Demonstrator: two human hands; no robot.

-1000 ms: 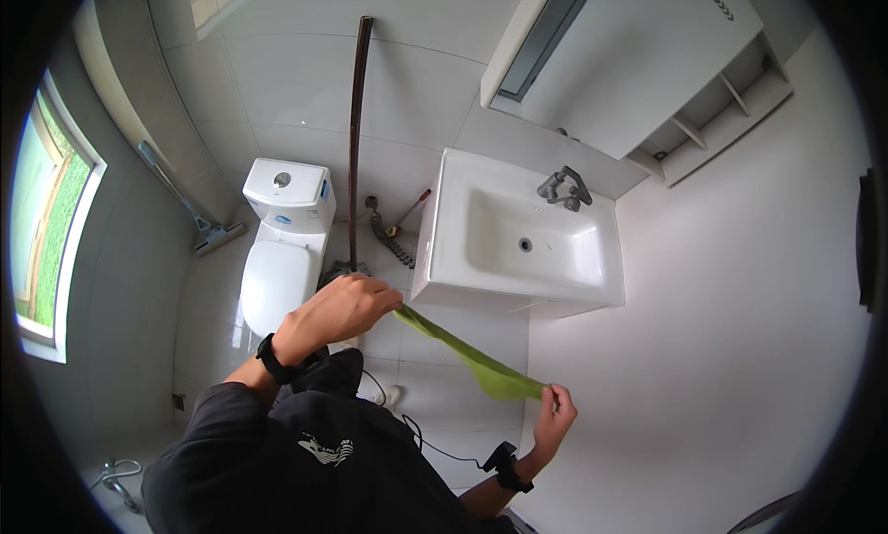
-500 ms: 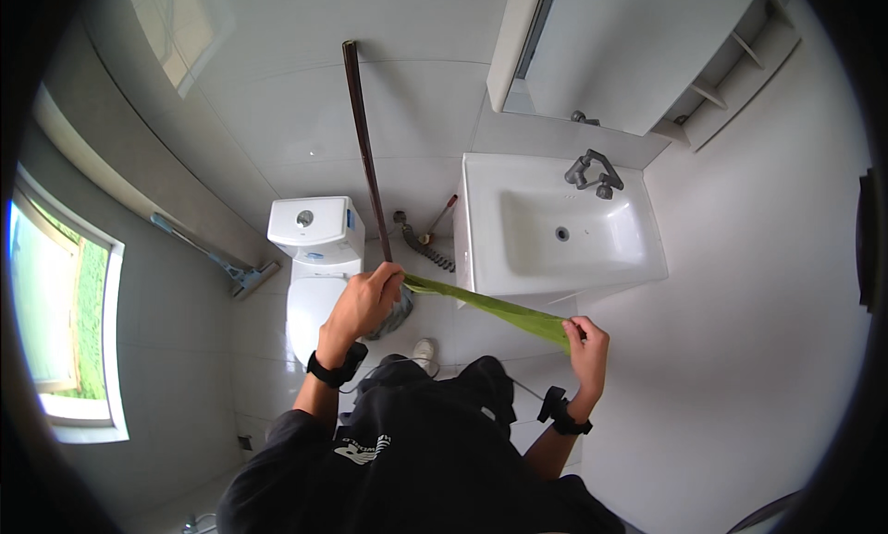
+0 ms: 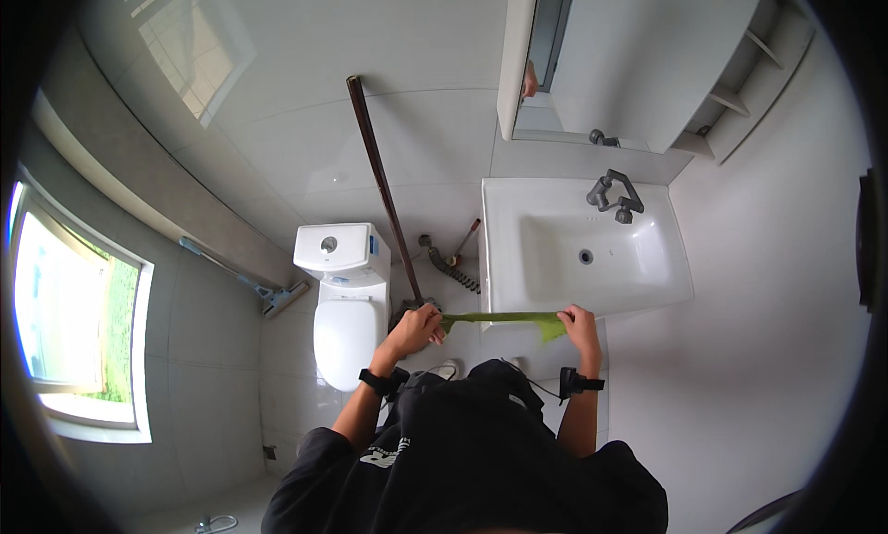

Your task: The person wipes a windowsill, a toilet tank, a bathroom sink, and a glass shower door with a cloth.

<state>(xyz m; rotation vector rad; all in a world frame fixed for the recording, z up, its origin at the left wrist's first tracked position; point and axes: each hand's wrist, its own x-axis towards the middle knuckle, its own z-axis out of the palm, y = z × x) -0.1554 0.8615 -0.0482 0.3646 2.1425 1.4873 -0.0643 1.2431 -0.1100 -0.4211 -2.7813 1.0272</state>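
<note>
A thin green sheet [image 3: 504,318] is stretched level between my two hands, in front of my body. Whether it is cloth or plastic I cannot tell. My left hand [image 3: 415,331] pinches its left end, close to the foot of a dark pole. Its right end is in the closed fingers of my right hand [image 3: 580,328], just in front of the washbasin. A loose, uneven corner droops beside the right fingers. The middle of the sheet is folded into a narrow band.
A white toilet [image 3: 350,335] stands to the left. The dark brown pole [image 3: 381,178] leans against the tiled wall. At the right is a white washbasin [image 3: 504,201] with a grey tap [image 3: 614,196], below a mirror cabinet [image 3: 647,62]. A blue-handled squeegee [image 3: 273,296] rests by the left wall, near an open window [image 3: 79,312].
My hands have come closer together, and the green sheet now runs level instead of sloping down to the right. The whole view has shifted, with the room's fixtures appearing lower and further right.
</note>
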